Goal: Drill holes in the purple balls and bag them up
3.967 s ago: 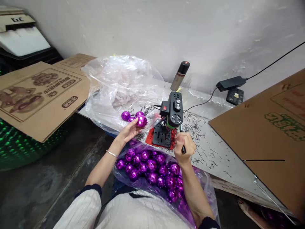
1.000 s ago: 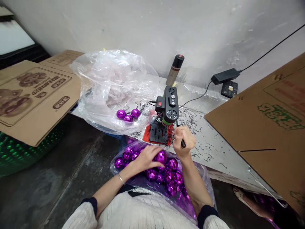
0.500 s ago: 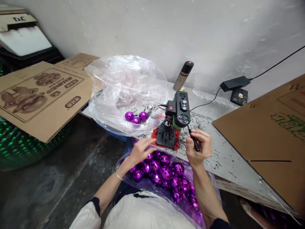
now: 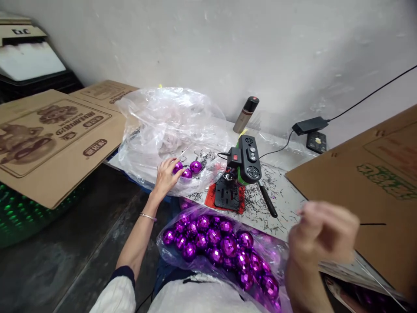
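Observation:
My left hand reaches to three shiny purple mirror balls lying at the edge of the clear plastic bag. Its thumb and fingers are apart beside the leftmost ball, partly covering it; whether they touch it I cannot tell. The other two balls, the middle one and the right one, lie beside it. My right hand, blurred, is curled above the table's right side, its fingertips together; anything in them is too smeared to see. Between the hands stands a small black press with a lever handle.
Many purple balls fill a plastic bag on my lap. Short black wire pieces litter the white table around the press's red mat. A spray can stands by the wall. Cardboard flanks the left and right.
My right hand has let go of the press lever and moved right. My left hand has gone from above the lap bag to the three balls. The lever handle now points lower.

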